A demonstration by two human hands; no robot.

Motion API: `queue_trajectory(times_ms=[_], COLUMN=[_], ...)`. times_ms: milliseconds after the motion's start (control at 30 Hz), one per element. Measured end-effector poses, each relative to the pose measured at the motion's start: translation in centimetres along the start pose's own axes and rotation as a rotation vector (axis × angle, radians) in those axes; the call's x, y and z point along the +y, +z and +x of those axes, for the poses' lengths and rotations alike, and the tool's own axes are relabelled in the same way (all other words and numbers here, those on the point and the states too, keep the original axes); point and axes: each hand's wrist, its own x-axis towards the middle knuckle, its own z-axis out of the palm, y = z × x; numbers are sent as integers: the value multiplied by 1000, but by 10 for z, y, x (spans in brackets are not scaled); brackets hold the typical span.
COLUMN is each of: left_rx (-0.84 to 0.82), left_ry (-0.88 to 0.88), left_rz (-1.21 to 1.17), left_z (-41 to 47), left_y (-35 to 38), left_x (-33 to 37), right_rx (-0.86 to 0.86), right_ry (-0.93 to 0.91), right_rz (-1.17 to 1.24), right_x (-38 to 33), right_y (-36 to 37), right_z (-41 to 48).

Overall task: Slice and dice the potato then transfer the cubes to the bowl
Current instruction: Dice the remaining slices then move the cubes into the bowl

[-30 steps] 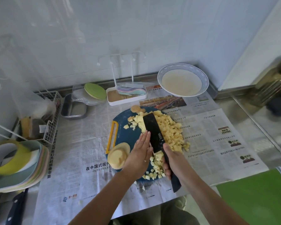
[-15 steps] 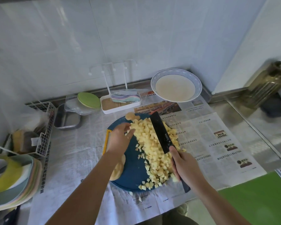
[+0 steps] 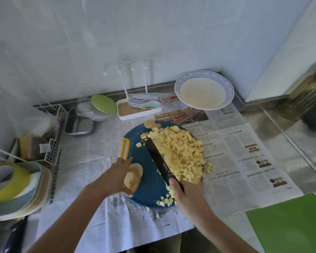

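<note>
Now the right hand (image 3: pixel 187 198) grips the knife (image 3: pixel 158 159), its blade banked against the potato cubes (image 3: pixel 181 152), seemingly herding them. Left hand (image 3: pixel 115 179) holds a potato offcut (image 3: pixel 134 175) aside. The bowl (image 3: pixel 204 73) waits beyond the right hand.

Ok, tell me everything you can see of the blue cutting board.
The cutting board is round, dark blue, plastic-looking, with a yellow slotted handle on its left edge. It lies flat on newspaper. A heap of potato cubes covers its right half, some spilling past the rim. The knife, gripped by the right hand, lies across it against the heap. The left hand holds a potato end piece at its left rim.
</note>
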Motion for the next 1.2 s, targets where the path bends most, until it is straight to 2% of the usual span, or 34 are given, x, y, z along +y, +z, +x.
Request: queue_trajectory(times_ms=[200,400,533,667,767,867,967,1067,1200], left_rx=[252,290,371,331,361,334,248,149,91], left_ry=[33,-20,-29,-15,-130,-145,-84,53,194], left_rz=[-119,-155,-294,-265,-134,-88,-17,48,41], left_z=[-3,8,10,11,9,9,8,5,3], left_y=[22,21,27,29,30,24,18,18,16], left_x=[-5,5,9,12,21,27,23,13,4], right_rx=[-31,-20,11,16,23,30,17,-9,-42], right_ry=[51,77,90,96,102,103,121,155,144], right_rz=[-34,4,-16,3,0,3,46,117,65], right_x=[-11,-16,-13,-10,-10,-10,-12,-14,-11], right_y=[27,47,56,59,59,59,57,52,46], right_z=[-9,-7,-6,-4,-5,-7,-9,-10,-13])
